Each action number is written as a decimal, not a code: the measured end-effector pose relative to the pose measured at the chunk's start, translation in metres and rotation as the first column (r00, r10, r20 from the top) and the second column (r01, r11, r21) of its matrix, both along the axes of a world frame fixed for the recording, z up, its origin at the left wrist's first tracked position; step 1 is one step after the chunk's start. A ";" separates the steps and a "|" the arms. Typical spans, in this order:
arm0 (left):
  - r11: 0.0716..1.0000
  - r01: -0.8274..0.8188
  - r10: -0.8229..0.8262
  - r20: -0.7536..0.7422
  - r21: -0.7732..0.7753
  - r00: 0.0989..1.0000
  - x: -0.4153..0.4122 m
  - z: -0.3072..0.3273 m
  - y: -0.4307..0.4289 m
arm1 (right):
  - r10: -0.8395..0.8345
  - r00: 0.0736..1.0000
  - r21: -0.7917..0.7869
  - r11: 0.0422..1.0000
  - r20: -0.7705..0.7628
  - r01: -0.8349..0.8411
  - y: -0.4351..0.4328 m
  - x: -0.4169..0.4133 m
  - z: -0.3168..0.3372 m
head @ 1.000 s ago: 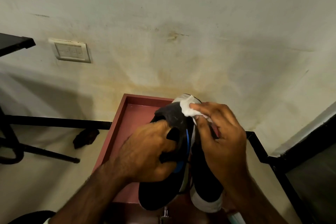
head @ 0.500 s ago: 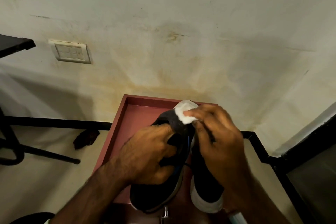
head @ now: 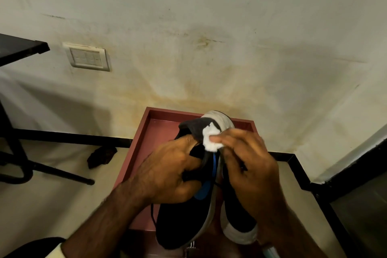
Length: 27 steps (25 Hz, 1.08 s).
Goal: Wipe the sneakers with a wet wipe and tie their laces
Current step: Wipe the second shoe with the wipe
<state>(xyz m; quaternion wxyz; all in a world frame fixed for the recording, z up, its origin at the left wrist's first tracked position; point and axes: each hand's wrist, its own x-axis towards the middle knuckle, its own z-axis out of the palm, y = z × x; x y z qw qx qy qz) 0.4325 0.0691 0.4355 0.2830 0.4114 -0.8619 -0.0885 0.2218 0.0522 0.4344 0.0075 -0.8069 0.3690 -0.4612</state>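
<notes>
The left hand [head: 167, 172] was curled round the collar of the held sneaker [head: 180, 220], fingers hooked into its opening, probably so the shoe stayed braced and lifted while the other hand worked on it. The right hand [head: 251, 174] pinched a bunched white wet wipe [head: 210, 139] between thumb and fingertips and pressed it against the dark far end of that shoe, just above the blue lining. This looked like the wiping step in progress, with tying not yet begun: a lace [head: 152, 214] hung loose off the near left side of the shoe. The second sneaker [head: 238, 216] lay just beside the first on the right, partly under the right wrist, its pale end toward the person. A pale curved sole edge showed beyond the wipe, and I could not tell which shoe it belonged to. Both shoes sat over a reddish tray [head: 138, 144] whose raised rim ran close along the left and far sides. That left some bare room to the left of the shoes and little on the right. The tray's far edge stood against the stained wall [head: 209, 27], so there was no space to push anything forward. A switch plate [head: 88, 57] sat on the wall to the left. On the floor below it lay a dark scrap [head: 101, 156] and a black metal frame [head: 41, 168], both well apart from the hands.
</notes>
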 end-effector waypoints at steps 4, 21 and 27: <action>1.000 0.020 -0.019 -0.032 0.018 0.999 0.003 -0.002 0.000 | 0.016 0.999 0.024 1.000 0.027 -0.016 0.005 0.005 -0.006; 1.000 0.025 -0.025 0.011 0.005 1.000 0.004 -0.003 -0.002 | 0.065 0.998 0.017 0.998 -0.007 -0.065 0.008 0.000 -0.011; 0.974 0.117 -0.068 0.246 -0.193 0.967 -0.009 -0.001 0.000 | 0.061 0.996 -0.020 0.998 0.060 -0.060 0.012 0.002 0.008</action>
